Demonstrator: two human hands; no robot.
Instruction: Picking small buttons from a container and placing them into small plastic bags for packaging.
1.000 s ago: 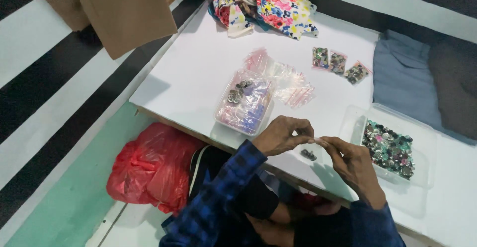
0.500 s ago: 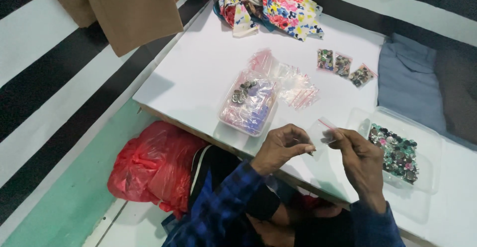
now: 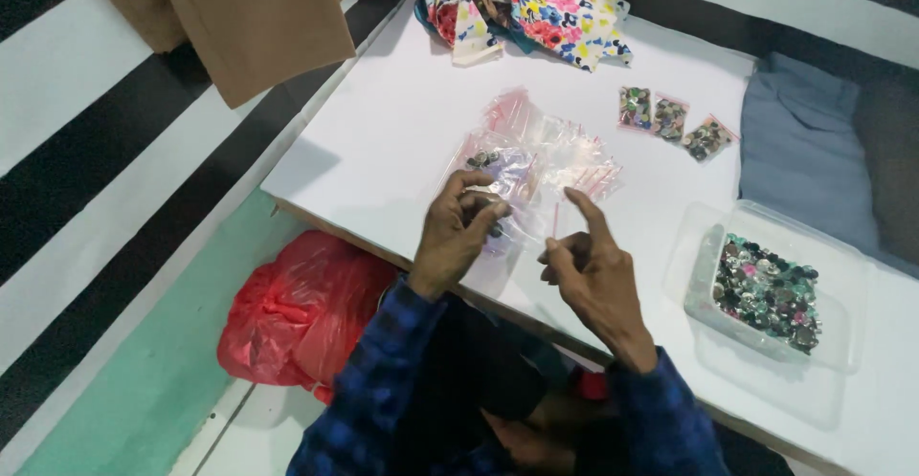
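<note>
My left hand [image 3: 458,237] rests on a clear pack of dark buttons [image 3: 486,162] at the table's near edge, its fingertips pinched together on some of the buttons. My right hand [image 3: 589,270] is just to the right of it. Its thumb and middle fingers pinch a small clear zip bag [image 3: 554,220] with a red strip, and its index finger points up. A loose pile of empty zip bags [image 3: 555,146] lies right behind both hands. Both sleeves are blue plaid.
A clear box of mixed buttons [image 3: 766,289] sits to the right on the white table [image 3: 383,141]. Three small filled bags [image 3: 670,117] lie further back, near a floral cloth [image 3: 526,2] and a folded blue-grey cloth [image 3: 804,151]. A red plastic bag [image 3: 297,313] is on the floor.
My left hand has let go of the small zip bag and moved forward onto the pack of buttons. My right hand keeps the bag and has lifted it a little.
</note>
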